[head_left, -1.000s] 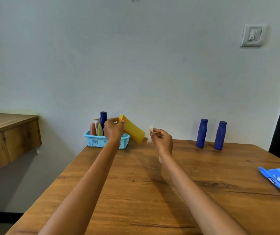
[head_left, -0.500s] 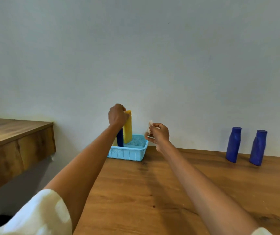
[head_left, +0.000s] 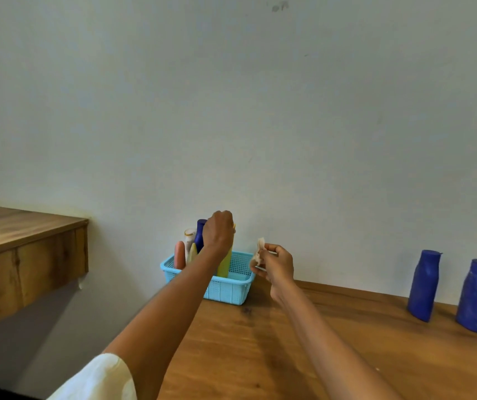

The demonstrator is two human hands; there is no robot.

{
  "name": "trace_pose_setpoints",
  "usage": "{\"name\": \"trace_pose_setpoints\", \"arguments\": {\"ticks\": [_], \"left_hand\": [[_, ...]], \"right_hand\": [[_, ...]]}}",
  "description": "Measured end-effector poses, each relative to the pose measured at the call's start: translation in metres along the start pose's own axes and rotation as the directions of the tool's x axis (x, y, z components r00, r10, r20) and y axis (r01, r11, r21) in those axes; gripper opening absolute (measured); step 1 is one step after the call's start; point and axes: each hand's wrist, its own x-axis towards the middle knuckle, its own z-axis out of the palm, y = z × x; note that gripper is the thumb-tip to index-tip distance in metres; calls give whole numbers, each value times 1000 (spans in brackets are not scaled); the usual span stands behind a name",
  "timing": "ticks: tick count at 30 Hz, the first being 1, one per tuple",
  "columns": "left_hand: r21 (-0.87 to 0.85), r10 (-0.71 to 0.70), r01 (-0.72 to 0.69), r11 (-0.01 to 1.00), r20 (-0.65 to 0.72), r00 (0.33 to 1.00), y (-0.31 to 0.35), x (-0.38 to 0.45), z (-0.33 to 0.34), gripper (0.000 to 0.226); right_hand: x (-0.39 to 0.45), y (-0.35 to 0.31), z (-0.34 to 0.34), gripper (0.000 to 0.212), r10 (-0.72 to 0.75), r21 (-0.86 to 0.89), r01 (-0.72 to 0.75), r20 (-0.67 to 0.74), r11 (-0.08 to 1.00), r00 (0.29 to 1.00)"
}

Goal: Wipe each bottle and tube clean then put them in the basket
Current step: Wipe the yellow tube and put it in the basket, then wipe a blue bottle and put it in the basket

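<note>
Wooden table (head_left: 332, 342) — pale wall (head_left: 260, 111) behind — side counter (head_left: 15, 241).

A wooden worktop (head_left: 347, 356) is seen across the near right. A second wooden ledge (head_left: 23, 255) is mounted at the left, against a pale wall (head_left: 260, 111). A small dark smudge (head_left: 279, 7) is noted high on that wall.

Two bare forearms, short cream-white sleeve (head_left: 98, 376) on the left arm, bare wrists
</note>
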Motion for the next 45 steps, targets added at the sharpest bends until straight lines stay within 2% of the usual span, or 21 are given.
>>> {"name": "trace_pose_setpoints", "arguments": {"ticks": [6,11,15,19,21,23,25,27,29,32,36,40,42,45], "left_hand": [[78,-14,13,997,11,1000,-4,0,0,11],[271,50,-58,961,35,998,0,-2,-14,29],[293,38,-40,955,13,999,4,-7,-23,35],[227,93,-83,970,-31,995,16,-24,-33,33],[130,65,-61,990,-26,998,24,-35,-38,30],[-46,-3,3,999,-8,1000,31,-44,-38,27],[-210,-13,15,978,12,1000,41,-55,-32,26],[-339,46,-34,940,26,999,61,-69,-20,23],[-418,131,-108,902,25,991,87,-83,-5,23],[-458,226,-189,868,27,974,128,-99,19,29],[-462,311,-255,850,48,949,185,-104,53,32],[-454,372,-296,840,85,924,246,-95,81,37],[-471,374,-283,835,110,921,274,-87,95,41],[-468,414,-289,835,186,891,305,-76,111,48]], "right_hand": [[-1,-4,-3,17,10,9,-10,11,1000,1000],[-5,-11,-8,18,37,47,-39,31,998,999],[-12,-20,-12,18,91,119,-98,59,988,994],[-26,-36,-18,17,88,149,-97,65,984,994],[-33,-45,-22,18,81,157,-88,49,984,995],[-41,-52,-30,21,61,121,-61,2,991,998],[-49,-56,-45,30,29,72,-25,-55,997,998],[-54,-59,-68,39,-15,38,21,-146,999,989],[-56,-62,-94,37,-79,4,84,-267,996,960],[-48,-66,-140,28,-203,-47,201,-388,979,899],[-22,-77,-201,21,-341,-175,294,-426,940,838],[13,-91,-257,23,-453,-346,313,-473,884,756],[21,-104,-277,20,-460,-349,319,-478,881,748],[31,-114,-297,24,-432,-300,322,-460,898,776]]}}
